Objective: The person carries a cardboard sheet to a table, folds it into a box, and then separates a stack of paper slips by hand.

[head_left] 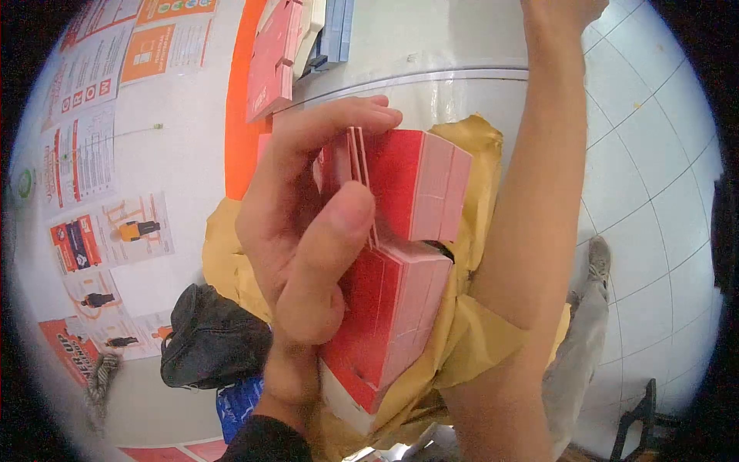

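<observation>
My left hand, in a dark sleeve, is closed around a few thin red-and-pink booklets, pinched upright between thumb and fingers. Below and beside it lie two stacks of booklets with red covers and pink page edges, the upper stack and the lower stack. Both rest on crumpled brown wrapping paper. My right arm stretches up the right side, and my right hand is cut off by the top edge, so its fingers are hidden.
Beyond the left hand stand more pink booklets and blue booklets, near an orange strip. A black bag sits at the left, below a wall with posters. Tiled floor shows at right, with a person's leg.
</observation>
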`<state>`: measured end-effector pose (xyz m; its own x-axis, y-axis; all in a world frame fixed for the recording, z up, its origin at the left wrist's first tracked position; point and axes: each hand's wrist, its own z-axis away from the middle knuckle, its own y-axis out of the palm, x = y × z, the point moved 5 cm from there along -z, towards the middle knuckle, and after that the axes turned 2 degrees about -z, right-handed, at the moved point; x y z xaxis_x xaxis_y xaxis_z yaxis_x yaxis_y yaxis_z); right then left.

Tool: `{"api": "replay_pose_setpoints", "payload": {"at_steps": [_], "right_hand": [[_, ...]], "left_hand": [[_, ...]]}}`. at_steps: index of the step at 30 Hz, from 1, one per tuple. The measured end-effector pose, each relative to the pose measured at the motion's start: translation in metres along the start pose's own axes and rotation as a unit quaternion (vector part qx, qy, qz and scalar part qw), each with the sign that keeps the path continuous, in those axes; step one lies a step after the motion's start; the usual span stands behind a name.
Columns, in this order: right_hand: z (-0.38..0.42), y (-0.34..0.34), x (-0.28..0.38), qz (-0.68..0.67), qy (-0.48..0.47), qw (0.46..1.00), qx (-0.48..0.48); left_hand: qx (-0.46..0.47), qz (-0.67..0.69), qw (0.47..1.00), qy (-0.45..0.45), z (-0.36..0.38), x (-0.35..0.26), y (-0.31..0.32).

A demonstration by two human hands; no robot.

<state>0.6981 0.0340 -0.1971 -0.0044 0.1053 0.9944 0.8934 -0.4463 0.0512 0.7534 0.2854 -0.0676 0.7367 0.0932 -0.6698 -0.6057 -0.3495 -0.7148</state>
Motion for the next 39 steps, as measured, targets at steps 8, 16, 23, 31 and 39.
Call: {"api": "replay_pose_setpoints", "payload": {"at_steps": [8,16,23,31,39], "right_hand": [[0.000,0.009,0.002,-0.001,0.021,1.000,0.022],[-0.004,0.021,0.000,0.002,0.015,1.000,0.022],[-0.004,0.018,0.002,-0.007,0.007,0.999,0.046],[-0.004,0.021,-0.004,-0.003,-0.008,1.000,0.011],[-0.001,0.020,-0.003,0.001,0.006,1.000,0.002]], "left_hand": [[-0.044,0.001,0.998,-0.047,-0.004,-0.002,0.001],[-0.021,-0.009,1.000,-0.001,-0.012,0.006,-0.009],[-0.060,-0.104,0.993,0.000,-0.012,0.001,-0.012],[-0.040,-0.123,0.992,-0.014,-0.014,0.002,-0.004],[-0.022,-0.106,0.990,-0.087,-0.011,-0.001,-0.011]]}}
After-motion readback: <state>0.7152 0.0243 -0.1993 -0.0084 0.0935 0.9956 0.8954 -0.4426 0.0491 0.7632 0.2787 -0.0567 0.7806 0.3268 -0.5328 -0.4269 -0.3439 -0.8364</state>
